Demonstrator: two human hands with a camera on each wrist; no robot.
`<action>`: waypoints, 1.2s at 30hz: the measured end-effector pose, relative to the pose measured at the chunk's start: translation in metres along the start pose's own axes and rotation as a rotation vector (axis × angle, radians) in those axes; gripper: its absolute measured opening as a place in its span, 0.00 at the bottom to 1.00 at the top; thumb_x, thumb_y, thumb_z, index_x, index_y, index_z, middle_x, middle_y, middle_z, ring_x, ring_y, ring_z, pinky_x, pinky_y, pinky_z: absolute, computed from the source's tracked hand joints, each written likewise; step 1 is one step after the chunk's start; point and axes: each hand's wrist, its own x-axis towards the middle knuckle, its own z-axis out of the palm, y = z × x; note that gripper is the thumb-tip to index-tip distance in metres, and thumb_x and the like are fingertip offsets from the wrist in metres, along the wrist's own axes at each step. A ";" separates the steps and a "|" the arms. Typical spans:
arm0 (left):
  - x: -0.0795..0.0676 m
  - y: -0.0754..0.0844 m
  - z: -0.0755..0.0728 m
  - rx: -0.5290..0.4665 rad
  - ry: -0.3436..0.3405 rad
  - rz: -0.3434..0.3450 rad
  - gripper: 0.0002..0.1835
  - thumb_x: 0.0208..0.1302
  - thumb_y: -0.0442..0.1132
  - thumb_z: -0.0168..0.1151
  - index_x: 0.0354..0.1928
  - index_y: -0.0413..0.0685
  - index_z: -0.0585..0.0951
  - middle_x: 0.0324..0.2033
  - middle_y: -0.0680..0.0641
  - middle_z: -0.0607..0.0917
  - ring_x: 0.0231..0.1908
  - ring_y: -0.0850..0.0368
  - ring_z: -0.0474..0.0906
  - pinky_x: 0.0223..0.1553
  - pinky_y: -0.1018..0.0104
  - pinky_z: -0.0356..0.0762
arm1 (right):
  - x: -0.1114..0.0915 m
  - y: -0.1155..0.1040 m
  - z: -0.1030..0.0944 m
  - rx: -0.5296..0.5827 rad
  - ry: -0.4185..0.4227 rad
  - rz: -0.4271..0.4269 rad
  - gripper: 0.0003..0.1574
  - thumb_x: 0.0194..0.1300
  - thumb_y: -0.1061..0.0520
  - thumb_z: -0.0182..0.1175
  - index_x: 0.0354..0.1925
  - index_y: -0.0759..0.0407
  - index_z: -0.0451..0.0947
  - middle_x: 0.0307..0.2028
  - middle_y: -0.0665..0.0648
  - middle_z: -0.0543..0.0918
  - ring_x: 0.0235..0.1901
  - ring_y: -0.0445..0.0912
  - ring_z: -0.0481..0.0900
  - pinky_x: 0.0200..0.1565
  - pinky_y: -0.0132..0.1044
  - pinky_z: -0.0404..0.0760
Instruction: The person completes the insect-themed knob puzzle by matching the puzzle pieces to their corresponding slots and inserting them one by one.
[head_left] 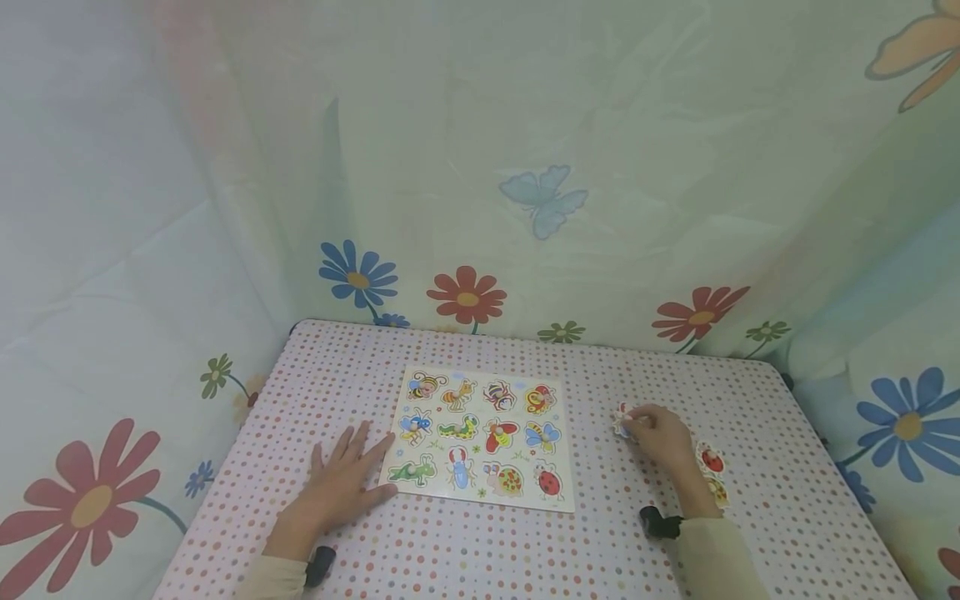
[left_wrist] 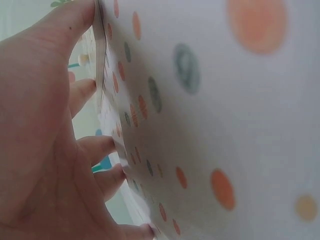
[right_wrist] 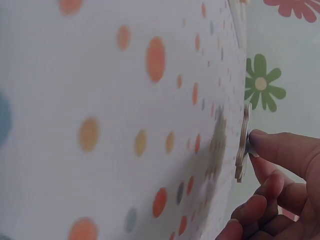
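Observation:
A wooden peg puzzle board (head_left: 480, 454) with several colourful insect pictures lies flat on the table. Beside its left edge my left hand (head_left: 337, 479) rests with fingers spread, thumb and index tips touching the board's edge; the left wrist view shows the same thumb (left_wrist: 75, 30) at the rim. To the right of the board, my right hand (head_left: 663, 437) pinches a thin puzzle piece (head_left: 621, 419) with some red and blue on it. Seen edge-on in the right wrist view, that piece (right_wrist: 243, 145) is gripped between thumb and index finger, its shadow falling on the cloth.
A ladybug piece (head_left: 711, 458) and a yellowish piece (head_left: 717, 492) lie by my right forearm, the latter partly covered. The table wears a dotted cloth (head_left: 465, 558). A flowered curtain (head_left: 420, 183) hangs behind it and at both sides.

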 end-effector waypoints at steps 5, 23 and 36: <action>0.001 0.000 0.000 0.001 0.000 0.004 0.43 0.65 0.67 0.58 0.78 0.64 0.60 0.78 0.41 0.48 0.76 0.36 0.40 0.66 0.23 0.31 | -0.007 -0.017 -0.001 0.016 -0.020 -0.043 0.21 0.69 0.54 0.62 0.51 0.72 0.76 0.31 0.62 0.79 0.26 0.50 0.75 0.24 0.38 0.73; 0.002 0.000 -0.001 -0.002 0.002 0.005 0.43 0.64 0.67 0.60 0.78 0.64 0.60 0.78 0.41 0.48 0.76 0.36 0.40 0.65 0.23 0.31 | -0.026 -0.057 0.025 0.068 -0.061 -0.176 0.17 0.65 0.57 0.66 0.47 0.68 0.80 0.25 0.54 0.71 0.23 0.46 0.68 0.22 0.33 0.68; 0.001 -0.001 0.001 -0.005 -0.002 0.000 0.43 0.64 0.68 0.59 0.77 0.63 0.61 0.78 0.40 0.49 0.75 0.35 0.41 0.65 0.23 0.31 | -0.039 -0.081 0.052 0.123 -0.127 -0.197 0.11 0.62 0.59 0.69 0.43 0.63 0.82 0.25 0.53 0.69 0.24 0.45 0.66 0.22 0.33 0.65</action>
